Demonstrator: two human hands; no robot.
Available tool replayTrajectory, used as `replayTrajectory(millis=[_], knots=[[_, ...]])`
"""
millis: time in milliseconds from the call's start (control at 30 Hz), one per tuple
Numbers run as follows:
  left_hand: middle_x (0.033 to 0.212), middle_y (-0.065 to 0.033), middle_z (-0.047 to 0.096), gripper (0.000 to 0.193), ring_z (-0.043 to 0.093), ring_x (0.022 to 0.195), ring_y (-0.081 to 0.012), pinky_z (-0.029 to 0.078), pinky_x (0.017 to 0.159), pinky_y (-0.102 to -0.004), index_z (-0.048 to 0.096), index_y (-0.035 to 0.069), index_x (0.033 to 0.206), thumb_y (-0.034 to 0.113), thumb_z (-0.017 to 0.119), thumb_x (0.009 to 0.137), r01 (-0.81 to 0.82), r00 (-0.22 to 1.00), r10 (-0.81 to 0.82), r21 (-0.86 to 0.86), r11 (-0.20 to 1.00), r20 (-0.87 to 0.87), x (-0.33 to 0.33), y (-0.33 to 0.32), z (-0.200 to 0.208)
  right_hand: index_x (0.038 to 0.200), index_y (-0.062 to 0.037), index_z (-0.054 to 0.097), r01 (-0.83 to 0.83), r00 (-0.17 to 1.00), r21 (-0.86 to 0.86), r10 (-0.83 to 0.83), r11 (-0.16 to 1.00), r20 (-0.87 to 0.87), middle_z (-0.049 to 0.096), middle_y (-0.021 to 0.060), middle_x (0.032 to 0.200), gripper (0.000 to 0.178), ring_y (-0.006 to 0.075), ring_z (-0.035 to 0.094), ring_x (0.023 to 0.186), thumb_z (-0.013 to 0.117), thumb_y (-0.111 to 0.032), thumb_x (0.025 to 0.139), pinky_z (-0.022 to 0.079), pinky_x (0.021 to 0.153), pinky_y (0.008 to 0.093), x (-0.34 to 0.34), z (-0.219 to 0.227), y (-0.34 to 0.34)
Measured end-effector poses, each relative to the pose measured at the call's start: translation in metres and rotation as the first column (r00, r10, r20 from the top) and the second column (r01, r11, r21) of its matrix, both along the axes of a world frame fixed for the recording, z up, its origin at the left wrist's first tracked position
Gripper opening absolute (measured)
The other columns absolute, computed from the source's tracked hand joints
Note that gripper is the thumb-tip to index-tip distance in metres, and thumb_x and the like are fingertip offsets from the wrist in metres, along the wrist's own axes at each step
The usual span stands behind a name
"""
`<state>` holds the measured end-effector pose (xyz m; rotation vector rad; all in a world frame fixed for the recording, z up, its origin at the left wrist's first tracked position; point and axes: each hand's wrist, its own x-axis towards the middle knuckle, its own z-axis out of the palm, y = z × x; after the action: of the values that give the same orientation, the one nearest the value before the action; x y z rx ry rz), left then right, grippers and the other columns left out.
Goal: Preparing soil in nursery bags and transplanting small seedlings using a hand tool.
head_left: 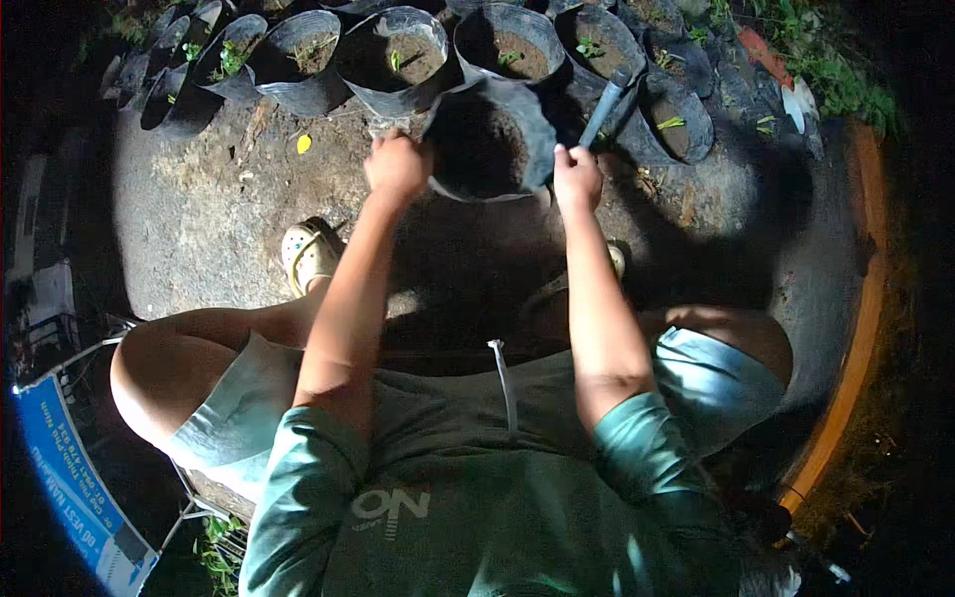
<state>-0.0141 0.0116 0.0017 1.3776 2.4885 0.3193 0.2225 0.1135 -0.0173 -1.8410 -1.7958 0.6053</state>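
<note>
A black plastic grow bag [484,186] with dark soil inside is in front of me, its outline smeared by motion. My left hand [400,167] is closed on the left side of its rim. At the bag's right side, my right hand [578,179] makes a fist, with a grey rod [604,107] slanting up and away from it. The thumb side of that fist lies against the bag's edge; whether it also grips the plastic is hard to tell. Whatever is at the rod's lower end is hidden.
Several black grow bags with small green seedlings [396,62] stand in rows at the far side. A yellow leaf [303,144] lies on the concrete ground [214,224]. A small trowel [794,104] rests at the far right. An orange-brown curb [863,328] bounds the right; a blue sign [75,478] is at left.
</note>
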Motion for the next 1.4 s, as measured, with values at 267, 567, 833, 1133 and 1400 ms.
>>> replayTrajectory(millis=[267,567,833,1133,1400], knots=[[0.066,-0.0239,0.057,0.044,0.056,0.067,-0.0395,0.044,0.063,-0.0423,0.059,-0.002,0.069,0.040,0.053,0.081,-0.071,0.913,-0.047,0.271,0.960,0.404,-0.029,-0.030,-0.033,0.128,-0.0059,0.018,0.083,0.933,0.490,0.105,0.868,-0.345,0.030,0.0267,0.119,0.083,0.0374,0.037,0.108,0.070,-0.035,0.070,0.032,0.090,0.0424,-0.026,0.067,0.069],[0.068,-0.0176,0.052,0.049,0.052,0.068,-0.0277,0.041,0.066,-0.0366,0.055,-0.004,0.073,0.043,0.048,0.085,-0.210,0.888,0.069,0.267,0.940,0.455,-0.020,-0.038,-0.039,0.077,-0.0034,0.049,0.304,0.673,0.427,0.126,0.852,-0.729,0.053,0.0012,0.067,0.018,0.0116,0.049,0.063,0.063,-0.015,0.079,0.041,0.060,0.0273,-0.023,0.056,0.042],[0.074,-0.0150,0.053,0.036,0.051,0.069,-0.0299,0.040,0.065,-0.0362,0.057,-0.002,0.065,0.029,0.056,0.083,-0.253,0.905,-0.016,0.567,0.784,0.426,-0.012,-0.033,-0.060,0.055,-0.0102,0.046,-0.097,0.585,0.560,0.502,0.823,-0.637,0.046,0.0019,0.049,0.035,0.0114,0.043,0.044,0.059,-0.032,0.079,0.034,0.044,0.0252,0.011,0.240,0.031],[0.056,0.0012,0.043,0.039,0.040,0.055,-0.0083,0.032,0.054,-0.0236,0.047,0.006,0.055,0.026,0.048,0.089,-0.724,0.486,-0.064,0.443,0.529,0.871,-0.013,-0.035,-0.053,0.058,-0.0067,0.049,-0.321,0.516,0.603,0.668,0.731,-0.535,0.042,-0.0035,0.050,0.030,0.0062,0.041,0.046,0.065,-0.023,0.077,0.033,0.044,0.0215,-0.067,0.235,0.002],[0.061,0.0009,0.047,0.031,0.039,0.055,-0.0067,0.032,0.051,-0.0226,0.048,0.006,0.061,0.024,0.055,0.086,-0.635,0.630,-0.038,0.542,0.551,0.776,-0.015,-0.027,-0.032,0.056,-0.0080,0.045,-0.543,0.418,0.509,0.741,0.668,-0.526,0.046,-0.0047,0.054,0.029,0.0035,0.040,0.046,0.063,-0.011,0.079,0.030,0.043,0.0212,-0.132,0.116,-0.025]])
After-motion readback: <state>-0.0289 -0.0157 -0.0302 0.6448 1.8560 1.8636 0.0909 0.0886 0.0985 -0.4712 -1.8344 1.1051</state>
